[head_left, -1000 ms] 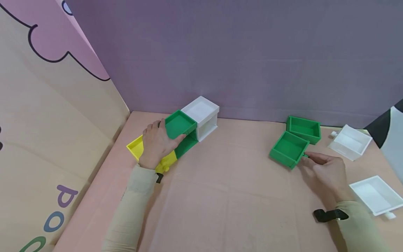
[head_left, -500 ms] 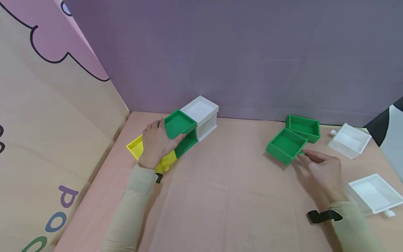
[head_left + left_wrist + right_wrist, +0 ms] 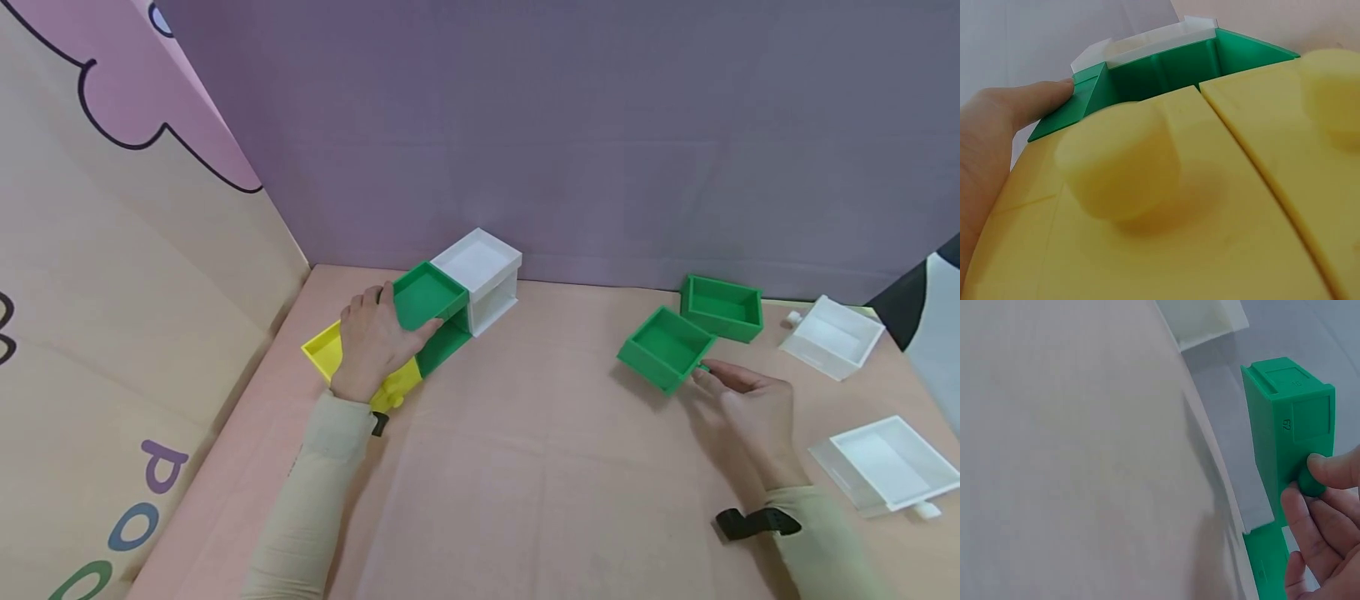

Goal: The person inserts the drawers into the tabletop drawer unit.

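In the head view, a drawer cabinet of joined yellow (image 3: 322, 350), green (image 3: 426, 296) and white (image 3: 480, 258) sections stands on the left. My left hand (image 3: 373, 343) grips its green section across the top, the thumb against the side. Yellow drawer fronts with round knobs (image 3: 1119, 165) fill the left wrist view; the green compartment beyond has a hollow interior. At the right, my right hand (image 3: 753, 412) pinches the knob (image 3: 1311, 481) of a small green drawer (image 3: 666, 348), which is tilted and held just above the table, apart from the cabinet.
A second green drawer (image 3: 722, 308) lies near the back edge of the pink table (image 3: 540, 467). Two white drawers (image 3: 834, 336) with knobs lie at the right, the nearer white drawer (image 3: 892, 462) close to my right forearm. A purple-grey wall (image 3: 570, 142) rises behind.
My right hand has carried the green drawer left, away from the other green drawer, and a gap has opened between them. The left hand and the cabinet have stayed in place.
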Available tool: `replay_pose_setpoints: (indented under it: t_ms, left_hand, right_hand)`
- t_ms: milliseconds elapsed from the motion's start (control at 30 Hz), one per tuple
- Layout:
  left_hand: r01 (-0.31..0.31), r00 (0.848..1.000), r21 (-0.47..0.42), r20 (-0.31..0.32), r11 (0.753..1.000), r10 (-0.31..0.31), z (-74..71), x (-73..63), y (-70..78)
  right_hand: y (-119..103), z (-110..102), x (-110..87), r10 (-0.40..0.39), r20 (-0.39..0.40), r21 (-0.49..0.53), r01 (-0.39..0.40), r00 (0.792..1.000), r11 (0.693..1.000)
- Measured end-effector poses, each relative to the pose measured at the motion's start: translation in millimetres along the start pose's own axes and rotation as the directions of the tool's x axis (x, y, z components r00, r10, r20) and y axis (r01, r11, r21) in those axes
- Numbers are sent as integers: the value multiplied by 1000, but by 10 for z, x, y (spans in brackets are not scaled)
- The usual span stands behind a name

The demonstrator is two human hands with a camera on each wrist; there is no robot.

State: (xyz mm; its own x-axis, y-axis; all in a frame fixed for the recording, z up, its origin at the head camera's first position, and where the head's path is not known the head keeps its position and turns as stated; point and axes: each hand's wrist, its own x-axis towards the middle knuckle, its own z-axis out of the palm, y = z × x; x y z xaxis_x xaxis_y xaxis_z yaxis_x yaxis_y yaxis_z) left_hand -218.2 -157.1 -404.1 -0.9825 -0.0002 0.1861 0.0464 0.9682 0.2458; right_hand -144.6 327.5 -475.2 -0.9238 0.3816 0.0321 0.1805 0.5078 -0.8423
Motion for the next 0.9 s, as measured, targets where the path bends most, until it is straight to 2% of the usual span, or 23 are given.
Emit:
replay_pose_setpoints:
  t_ms: [467, 667, 900]
  left_hand:
    - [3, 1000, -2, 18, 1000, -3, 3, 10, 2]
    - [4, 1000, -1, 20, 1000, -3, 2, 8, 2]
    - [8, 1000, 4, 30, 1000, -8, -2, 15, 7]
  right_hand:
    - [-171, 251, -203, 21, 2, 130, -21, 1000, 991]
    - [-229, 354, -288, 8, 21, 110, -10, 1000, 994]
    - [-293, 456, -358, 64, 66, 127, -72, 996, 989]
